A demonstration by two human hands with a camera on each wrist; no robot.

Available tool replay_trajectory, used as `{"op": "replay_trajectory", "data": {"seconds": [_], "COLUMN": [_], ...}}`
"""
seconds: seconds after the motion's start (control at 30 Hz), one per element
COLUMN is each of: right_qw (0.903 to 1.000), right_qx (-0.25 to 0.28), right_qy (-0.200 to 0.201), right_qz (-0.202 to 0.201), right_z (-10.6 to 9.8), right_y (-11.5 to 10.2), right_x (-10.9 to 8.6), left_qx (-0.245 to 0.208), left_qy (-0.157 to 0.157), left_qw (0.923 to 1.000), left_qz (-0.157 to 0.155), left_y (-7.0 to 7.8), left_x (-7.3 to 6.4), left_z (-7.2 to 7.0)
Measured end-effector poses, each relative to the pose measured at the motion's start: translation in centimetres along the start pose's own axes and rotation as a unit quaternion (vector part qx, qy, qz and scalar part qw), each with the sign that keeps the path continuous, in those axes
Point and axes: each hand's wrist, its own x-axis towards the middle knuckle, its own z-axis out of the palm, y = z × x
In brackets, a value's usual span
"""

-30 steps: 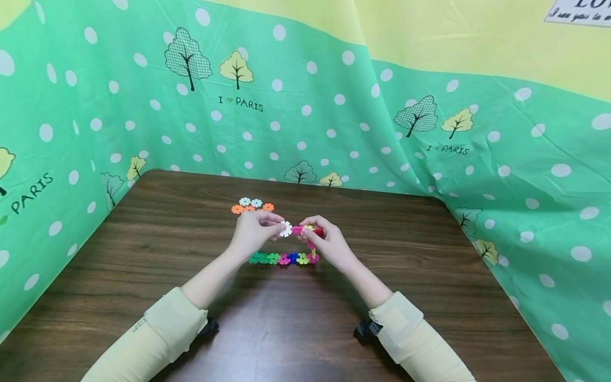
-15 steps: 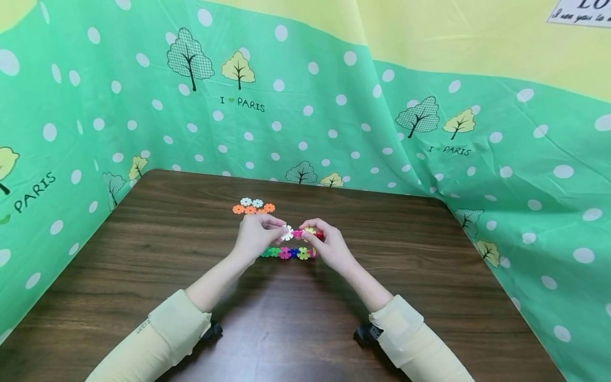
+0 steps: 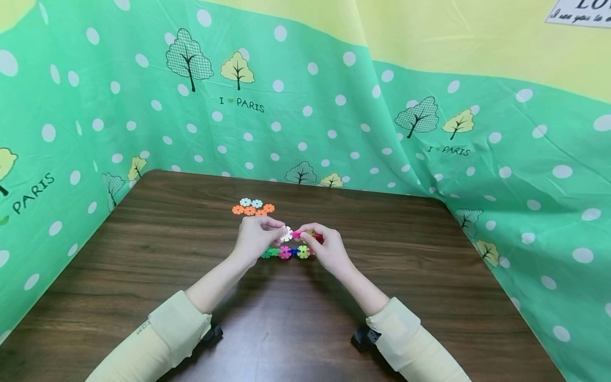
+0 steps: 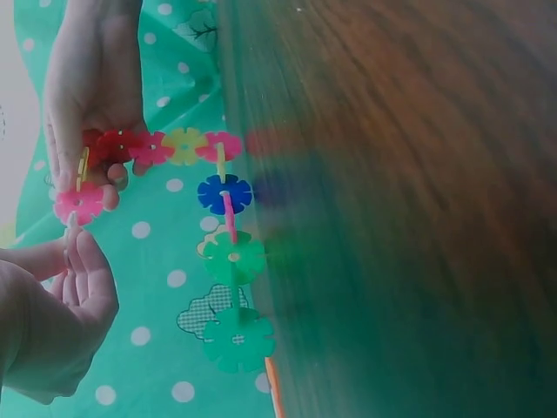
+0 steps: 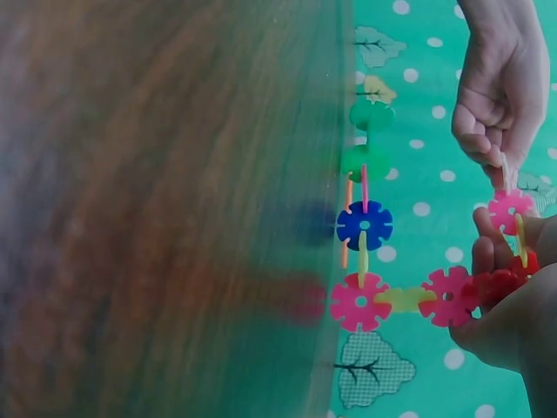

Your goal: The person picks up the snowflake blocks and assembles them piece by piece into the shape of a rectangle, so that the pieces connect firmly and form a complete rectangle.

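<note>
My left hand [image 3: 253,239] pinches a white notched snowflake disc [image 3: 287,233] between thumb and fingers. Close by, my right hand [image 3: 329,246] grips a chain of interlocking discs near its pink end disc [image 4: 80,205]. In the left wrist view, the white disc is edge-on and meets that pink disc's rim. From the right hand the chain runs through red discs [image 4: 120,145], bends at a pink disc [image 5: 360,301], then passes a blue disc [image 4: 224,193] to green discs [image 4: 239,340]. The left hand hides part of the green end in the head view.
Loose orange discs [image 3: 250,210] and pale blue discs [image 3: 257,203] lie on the dark wooden table [image 3: 191,196] beyond the left hand. A green dotted curtain [image 3: 305,138] surrounds the table's back and sides.
The left hand has shifted slightly right with the white disc. The chain's lower row has turned and moved a little away from me, its green end now partly behind the left hand.
</note>
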Motion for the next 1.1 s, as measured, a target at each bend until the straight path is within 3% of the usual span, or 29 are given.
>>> {"op": "replay_trajectory", "data": {"seconds": [0.23,0.7,1.1], "right_qw": [0.9996,0.997,0.9949], "right_qx": [-0.006,-0.032,-0.061], "right_qy": [0.021,0.043,0.041], "right_qz": [-0.018,-0.057,-0.069], "right_z": [0.26,0.32,0.3], "right_y": [-0.24,-0.16,-0.16], "right_x": [-0.09,0.25,0.26], "left_qx": [-0.016,0.02,0.016], "left_qy": [0.005,0.017,-0.005], "left_qw": [0.9998,0.9997,0.9999], "left_qz": [-0.011,-0.004,-0.004], "left_y": [0.06,0.4,0.27], "left_x": [-0.04,0.06,0.03], "left_z": [0.11,0.34,0.19]}}
